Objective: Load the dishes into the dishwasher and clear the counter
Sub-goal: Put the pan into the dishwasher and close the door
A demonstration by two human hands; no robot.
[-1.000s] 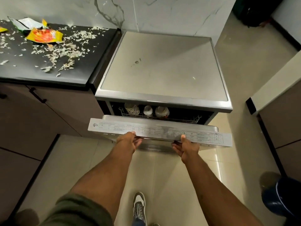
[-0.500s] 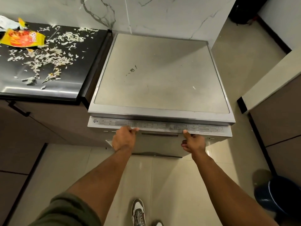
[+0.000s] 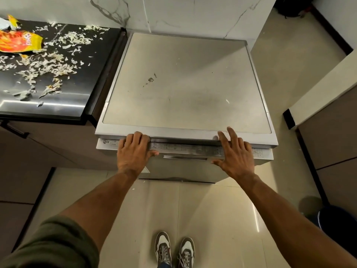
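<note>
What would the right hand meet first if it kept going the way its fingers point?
The right hand points away over the dishwasher top, fingers already at its front edge. Straight on, it would likely slide across that bare top toward the wall; depth is uncertain.

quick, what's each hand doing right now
Left hand: open, fingers resting on the dishwasher door top edge.
Right hand: open, fingers spread, pressing the door.

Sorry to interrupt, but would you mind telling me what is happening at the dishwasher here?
A person stands at the dishwasher with both hands on its shut door's control strip: left hand fingers bent over the top edge, right hand flat and spread. The counter beside it holds scattered scraps and a snack wrapper.
</note>
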